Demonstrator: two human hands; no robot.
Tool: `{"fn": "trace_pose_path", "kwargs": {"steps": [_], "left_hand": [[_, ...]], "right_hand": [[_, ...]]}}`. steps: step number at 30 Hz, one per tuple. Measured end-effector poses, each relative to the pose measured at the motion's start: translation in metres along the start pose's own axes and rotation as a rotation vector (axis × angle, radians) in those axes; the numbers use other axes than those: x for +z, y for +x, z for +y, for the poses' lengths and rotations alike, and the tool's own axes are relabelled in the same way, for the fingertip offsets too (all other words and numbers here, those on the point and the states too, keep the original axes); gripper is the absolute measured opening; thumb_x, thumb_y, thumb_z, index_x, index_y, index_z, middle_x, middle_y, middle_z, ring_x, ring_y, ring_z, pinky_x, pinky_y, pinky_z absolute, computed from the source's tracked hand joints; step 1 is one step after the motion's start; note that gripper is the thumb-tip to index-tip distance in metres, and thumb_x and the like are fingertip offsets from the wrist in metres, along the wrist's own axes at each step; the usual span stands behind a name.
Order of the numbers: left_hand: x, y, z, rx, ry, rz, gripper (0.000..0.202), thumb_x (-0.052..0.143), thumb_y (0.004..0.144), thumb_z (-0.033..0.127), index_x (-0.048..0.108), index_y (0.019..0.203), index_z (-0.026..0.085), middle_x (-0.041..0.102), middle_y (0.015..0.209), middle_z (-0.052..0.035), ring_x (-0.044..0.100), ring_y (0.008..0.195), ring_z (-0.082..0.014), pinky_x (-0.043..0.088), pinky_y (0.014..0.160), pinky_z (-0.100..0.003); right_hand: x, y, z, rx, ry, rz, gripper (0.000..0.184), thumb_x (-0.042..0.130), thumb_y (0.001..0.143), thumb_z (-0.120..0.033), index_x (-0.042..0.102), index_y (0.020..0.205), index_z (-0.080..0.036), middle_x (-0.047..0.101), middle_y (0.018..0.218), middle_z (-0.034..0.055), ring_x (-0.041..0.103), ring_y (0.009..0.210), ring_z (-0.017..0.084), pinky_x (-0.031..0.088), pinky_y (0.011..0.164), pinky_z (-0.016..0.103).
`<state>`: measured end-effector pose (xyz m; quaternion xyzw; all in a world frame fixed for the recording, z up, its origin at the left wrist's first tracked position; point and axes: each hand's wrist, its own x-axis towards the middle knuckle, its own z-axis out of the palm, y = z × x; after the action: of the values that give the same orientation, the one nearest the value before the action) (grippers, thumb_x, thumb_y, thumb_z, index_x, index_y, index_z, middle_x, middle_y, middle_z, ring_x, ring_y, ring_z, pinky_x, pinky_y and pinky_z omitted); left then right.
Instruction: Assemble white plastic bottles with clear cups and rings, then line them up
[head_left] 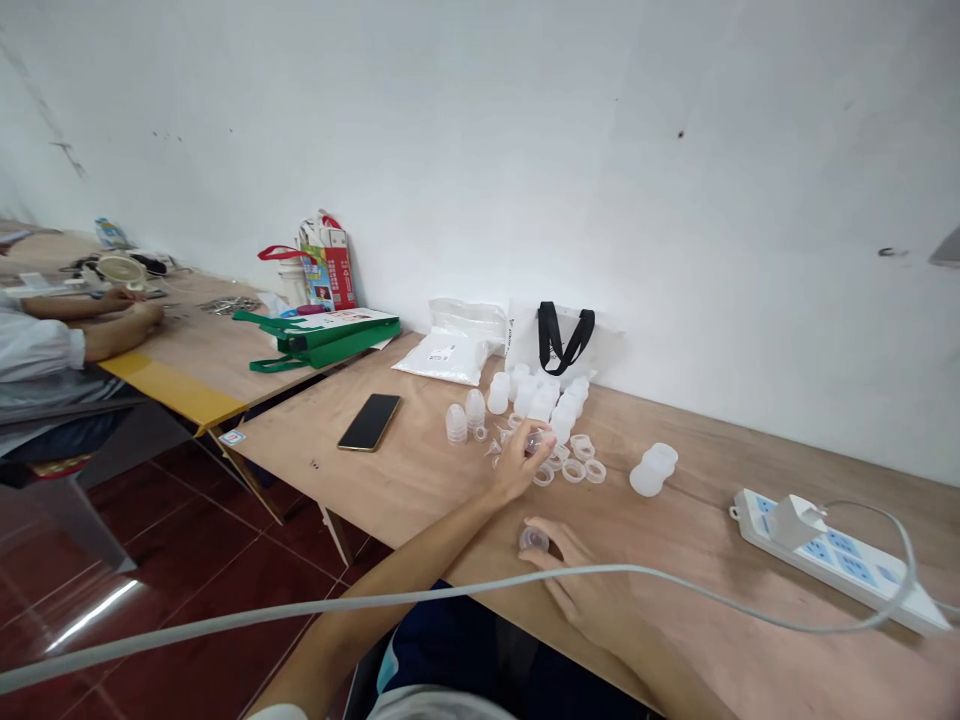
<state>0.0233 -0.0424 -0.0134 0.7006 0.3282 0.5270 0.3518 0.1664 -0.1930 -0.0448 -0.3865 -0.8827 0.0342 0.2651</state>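
Note:
My left hand (pixel 516 467) reaches into a cluster of plastic bottle parts. Its fingers are closed on a small clear domed piece (pixel 535 441). Closer to the table's front edge, my right hand (pixel 574 580) pinches a round translucent piece (pixel 533 539) between thumb and finger, at the tabletop. Several white collar rings (pixel 574 470) lie just right of my left hand. Clear caps (pixel 456 425) stand nested in stacks on its left, with small pointed teats (pixel 493 447) between. Behind it stand several frosted waisted bottles (pixel 541 402).
One frosted bottle piece (pixel 654 469) sits apart, left of a power strip (pixel 832 560) with a plugged-in charger. A white cable (pixel 420 592) crosses in front of my arms. A phone (pixel 369 422), white plastic bag (pixel 454 345) and green bag (pixel 330 345) lie leftward. A co-worker's hands (pixel 135 312) are far left.

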Motion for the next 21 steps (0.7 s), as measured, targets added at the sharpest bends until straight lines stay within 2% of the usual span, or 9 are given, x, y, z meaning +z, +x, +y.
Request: {"fn": "trace_pose_path", "kwargs": {"steps": [3,5,7,9,12,14,16,18,21], "left_hand": [[-0.006,-0.001,0.006,0.010,-0.002,0.060,0.037,0.066,0.092,0.046,0.056,0.119,0.023,0.066,0.095,-0.0022,0.058,0.078,-0.0159,0.045,0.069,-0.026],[-0.021,-0.001,0.012,0.019,0.048,0.134,0.037,0.070,0.090,0.045,0.057,0.116,0.023,0.065,0.095,-0.0022,0.056,0.074,-0.0153,0.044,0.068,-0.027],[-0.046,0.004,0.017,0.037,0.141,0.218,0.032,0.071,0.088,0.046,0.060,0.107,0.022,0.064,0.092,-0.0016,0.055,0.074,-0.0148,0.044,0.068,-0.027],[-0.079,0.013,0.022,0.022,0.232,0.363,0.032,0.071,0.088,0.045,0.062,0.106,0.021,0.063,0.087,-0.0006,0.056,0.073,-0.0145,0.044,0.068,-0.025],[-0.131,0.033,0.026,0.051,0.439,0.493,0.029,0.069,0.087,0.043,0.063,0.103,0.019,0.064,0.089,-0.0003,0.054,0.073,-0.0140,0.043,0.069,-0.025],[-0.154,0.046,0.027,0.075,0.558,0.475,0.025,0.067,0.088,0.040,0.063,0.099,0.019,0.064,0.088,-0.0005,0.054,0.074,-0.0152,0.044,0.072,-0.027],[-0.162,0.053,0.024,0.081,0.630,0.393,0.023,0.064,0.089,0.041,0.063,0.097,0.020,0.066,0.090,-0.0021,0.057,0.078,-0.0175,0.045,0.075,-0.029],[-0.159,0.053,0.016,0.059,0.688,0.273,0.023,0.062,0.091,0.042,0.064,0.096,0.020,0.068,0.094,-0.0045,0.061,0.085,-0.0208,0.047,0.077,-0.032],[-0.143,0.041,-0.005,0.013,0.771,0.104,0.027,0.064,0.088,0.049,0.065,0.089,0.022,0.069,0.091,-0.0084,0.064,0.089,-0.0271,0.049,0.078,-0.037]], "right_hand": [[0.008,0.005,0.017,0.103,-0.004,0.150,0.035,0.047,0.098,-0.017,0.068,0.121,-0.031,0.058,0.143,0.0091,0.066,0.116,0.026,0.060,0.094,0.043],[0.011,0.008,0.029,0.170,-0.033,0.244,0.027,0.048,0.099,-0.021,0.069,0.116,-0.029,0.060,0.138,0.0104,0.067,0.111,0.026,0.060,0.092,0.044],[0.011,0.009,0.040,0.228,-0.074,0.262,0.025,0.049,0.099,-0.023,0.067,0.115,-0.028,0.066,0.128,0.0093,0.066,0.111,0.027,0.059,0.093,0.046],[0.009,0.012,0.048,0.258,-0.109,0.214,0.025,0.050,0.100,-0.024,0.065,0.119,-0.029,0.069,0.122,0.0075,0.066,0.111,0.027,0.057,0.093,0.046],[0.004,0.019,0.056,0.266,-0.168,0.141,0.026,0.048,0.102,-0.027,0.064,0.122,-0.027,0.070,0.120,0.0072,0.067,0.107,0.026,0.055,0.090,0.044],[0.002,0.024,0.057,0.260,-0.210,0.099,0.027,0.045,0.103,-0.027,0.064,0.122,-0.026,0.070,0.120,0.0079,0.066,0.106,0.026,0.054,0.090,0.044],[0.001,0.030,0.056,0.256,-0.245,0.072,0.028,0.042,0.104,-0.026,0.065,0.121,-0.025,0.071,0.119,0.0082,0.066,0.106,0.026,0.052,0.090,0.043],[0.001,0.033,0.055,0.263,-0.267,0.064,0.028,0.042,0.104,-0.025,0.065,0.121,-0.025,0.070,0.119,0.0079,0.066,0.106,0.026,0.052,0.090,0.043],[0.001,0.033,0.053,0.282,-0.261,0.057,0.028,0.043,0.104,-0.025,0.065,0.121,-0.026,0.070,0.121,0.0073,0.066,0.109,0.026,0.051,0.090,0.043]]}}
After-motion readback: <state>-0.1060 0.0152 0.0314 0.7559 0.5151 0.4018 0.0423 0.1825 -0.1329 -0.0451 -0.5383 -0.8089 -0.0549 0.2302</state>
